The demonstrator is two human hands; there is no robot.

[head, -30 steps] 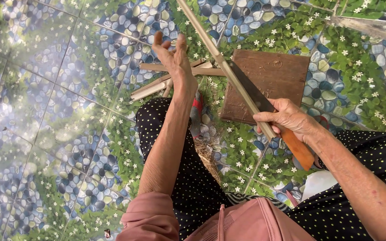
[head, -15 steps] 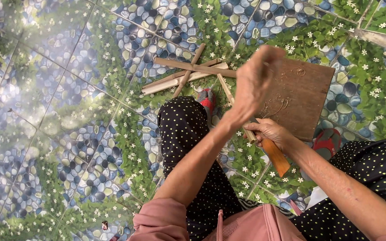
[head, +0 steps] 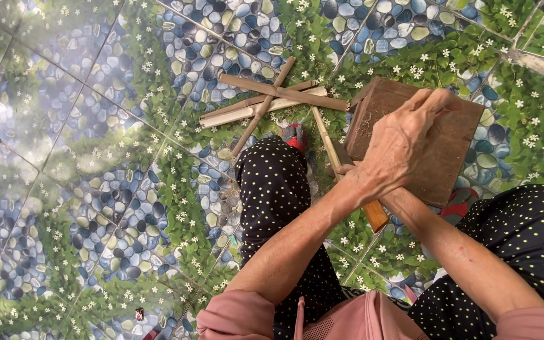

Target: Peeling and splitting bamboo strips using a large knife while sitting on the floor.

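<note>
Head view, left hand (head: pixel 404 148) now crossed over the wooden block (head: pixel 454 132), fingers loosely curled, covering right hand, its grip on the orange-handled knife (head: pixel 373 214) unclear, bamboo strips (head: pixel 266 101) unmoved.

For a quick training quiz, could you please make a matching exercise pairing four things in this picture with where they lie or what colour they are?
Things:
1. wooden board
2. bamboo strips
3. left hand
4. knife handle

Descriptions:
A. orange-brown, sticking out below the crossed wrists
B. lying crossed in a loose pile on the tiled floor
C. dark brown and flat, on the floor to the right of the strips
D. reaching across above the board

Pairs: 1-C, 2-B, 3-D, 4-A
</note>
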